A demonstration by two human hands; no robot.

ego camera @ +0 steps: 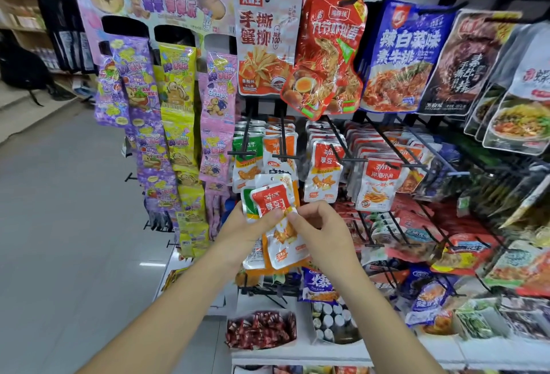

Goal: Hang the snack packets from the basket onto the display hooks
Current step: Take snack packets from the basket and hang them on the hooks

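Note:
My left hand [248, 226] holds a fanned bunch of small snack packets [269, 195], red, orange and green topped, in front of the display rack. The fingers of my right hand [317, 226] pinch the lower edge of the front red-and-white packet [272, 199]. Just above the bunch, black display hooks [284, 147] carry rows of similar small packets; the hook [337, 150] to the right holds red-topped ones. The basket is out of view.
Large snack bags [327, 55] hang on the top row. Long candy strips [178, 117] hang from a bear-printed card at the left. Trays of sweets [262, 329] and tins sit on the shelf below. Grey aisle floor [74, 224] lies to the left.

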